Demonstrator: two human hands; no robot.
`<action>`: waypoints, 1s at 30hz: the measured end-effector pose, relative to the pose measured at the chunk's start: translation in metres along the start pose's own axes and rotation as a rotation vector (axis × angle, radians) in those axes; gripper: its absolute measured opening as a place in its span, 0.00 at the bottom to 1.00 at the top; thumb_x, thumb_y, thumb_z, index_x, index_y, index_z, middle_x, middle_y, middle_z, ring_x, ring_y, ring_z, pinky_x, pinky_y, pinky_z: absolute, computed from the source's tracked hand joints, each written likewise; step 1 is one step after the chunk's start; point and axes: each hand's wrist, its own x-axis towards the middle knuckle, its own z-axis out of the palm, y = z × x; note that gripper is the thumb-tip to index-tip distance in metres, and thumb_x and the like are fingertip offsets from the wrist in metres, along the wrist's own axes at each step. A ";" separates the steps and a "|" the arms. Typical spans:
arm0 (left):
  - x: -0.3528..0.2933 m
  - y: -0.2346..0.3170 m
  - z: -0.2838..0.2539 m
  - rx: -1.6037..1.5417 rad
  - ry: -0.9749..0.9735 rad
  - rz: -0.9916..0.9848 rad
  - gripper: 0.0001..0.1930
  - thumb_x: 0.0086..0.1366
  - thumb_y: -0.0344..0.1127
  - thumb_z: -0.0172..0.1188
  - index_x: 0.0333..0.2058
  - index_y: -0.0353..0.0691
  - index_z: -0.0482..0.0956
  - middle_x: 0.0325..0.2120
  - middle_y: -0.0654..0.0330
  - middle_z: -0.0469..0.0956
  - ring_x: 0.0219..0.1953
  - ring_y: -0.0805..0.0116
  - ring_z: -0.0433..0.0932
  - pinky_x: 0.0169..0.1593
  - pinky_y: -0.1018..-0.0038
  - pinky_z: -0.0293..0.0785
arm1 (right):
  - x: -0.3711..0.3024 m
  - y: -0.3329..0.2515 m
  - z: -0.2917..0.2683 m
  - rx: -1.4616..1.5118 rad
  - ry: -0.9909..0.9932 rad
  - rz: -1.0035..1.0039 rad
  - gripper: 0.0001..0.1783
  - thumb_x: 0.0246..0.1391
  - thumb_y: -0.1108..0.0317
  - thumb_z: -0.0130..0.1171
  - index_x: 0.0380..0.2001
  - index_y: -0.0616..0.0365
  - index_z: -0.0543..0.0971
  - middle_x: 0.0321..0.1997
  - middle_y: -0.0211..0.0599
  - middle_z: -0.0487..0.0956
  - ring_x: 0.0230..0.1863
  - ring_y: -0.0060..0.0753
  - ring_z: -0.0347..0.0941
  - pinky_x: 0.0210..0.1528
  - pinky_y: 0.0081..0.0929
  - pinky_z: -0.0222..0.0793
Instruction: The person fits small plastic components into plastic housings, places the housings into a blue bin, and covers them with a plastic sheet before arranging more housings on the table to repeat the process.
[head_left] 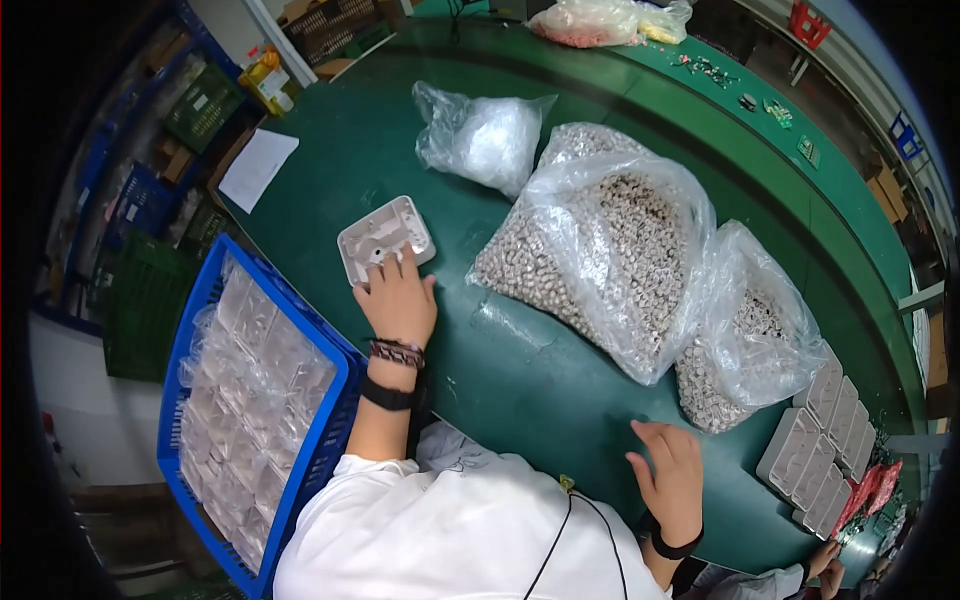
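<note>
Over the near edge of a pale plastic housing (352,243), shaped like a shallow open box with rounded corners, lies my left hand (397,305). Its fingers are spread, with the fingertips reaching into the housing, which rests on the green table. My right hand (672,478) hovers near the table's front edge, thumb and forefinger apart, holding nothing. Beyond it stands a clear bag (712,385) of small beige-grey parts. A larger open bag (560,260) of similar small parts sits in the middle of the table.
A blue crate (345,385) of plastic-wrapped pale pieces stands at my left. A crumpled clear bag (490,140) and a white paper (258,170) lie farther back. Several grey trays (795,450) sit at the right, near another person's hand (826,568). Green conveyor runs behind.
</note>
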 end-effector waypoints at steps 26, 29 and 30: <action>-0.098 0.189 -0.132 -1.164 -1.090 1.506 0.24 0.55 0.31 0.58 0.51 0.39 0.65 0.51 0.48 0.64 0.38 0.56 0.74 0.45 0.69 0.68 | -0.099 0.020 0.044 -0.275 0.300 0.444 0.17 0.42 0.65 0.57 0.39 0.56 0.72 0.29 0.32 0.69 0.31 0.34 0.69 0.35 0.29 0.61; -0.086 0.192 -0.147 -1.247 -0.616 1.620 0.22 0.52 0.30 0.60 0.47 0.39 0.70 0.45 0.54 0.72 0.36 0.59 0.74 0.39 0.70 0.69 | -0.110 0.020 0.039 -0.300 0.322 0.592 0.16 0.42 0.65 0.57 0.37 0.54 0.73 0.26 0.31 0.69 0.28 0.34 0.70 0.30 0.29 0.62; -0.080 0.191 -0.150 -1.253 -0.521 1.649 0.21 0.50 0.30 0.60 0.45 0.40 0.71 0.44 0.55 0.73 0.35 0.61 0.74 0.38 0.71 0.68 | -0.115 0.022 0.035 -0.300 0.376 0.676 0.15 0.43 0.66 0.57 0.38 0.53 0.73 0.24 0.32 0.69 0.27 0.36 0.70 0.28 0.31 0.62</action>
